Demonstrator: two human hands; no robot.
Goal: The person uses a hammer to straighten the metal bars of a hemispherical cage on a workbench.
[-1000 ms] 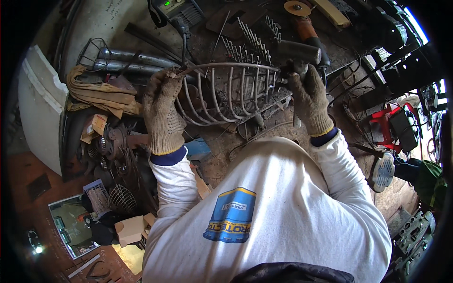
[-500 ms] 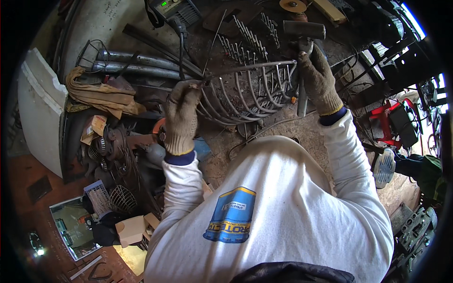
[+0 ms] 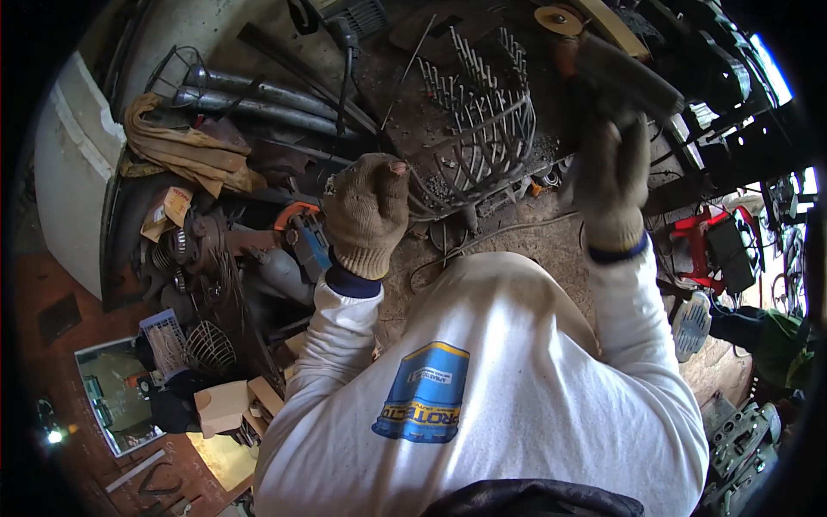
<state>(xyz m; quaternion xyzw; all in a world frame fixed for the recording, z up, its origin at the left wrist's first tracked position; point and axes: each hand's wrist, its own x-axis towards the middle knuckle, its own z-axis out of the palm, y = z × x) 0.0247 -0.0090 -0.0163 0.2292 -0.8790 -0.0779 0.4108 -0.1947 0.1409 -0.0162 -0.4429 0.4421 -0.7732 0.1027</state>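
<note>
Clearly, by the curled fingers of the left hand, one barred metal frame is gripped at its near left end; the exact contact is covered by the glove. From those fingers the frame is stretched to the right and away, its long axis slanted from near left to far right, its far right end left unheld. By the right hand, stationed to the right of the frame and apart from it, one hammer is held; its fingers are blurred but seem wrapped around the handle. The hammer's head is carried just beyond that hand, slanted from far left to near right. So the frame is touched by the left hand only.

Farther out, the frame is backed by upright thin rods on the desk, too overlapped to be counted, as are the frame's own bars. Beyond the hammer one grinder is partly hidden. To the far left, two metal pipes and one tan cloth can be counted.
</note>
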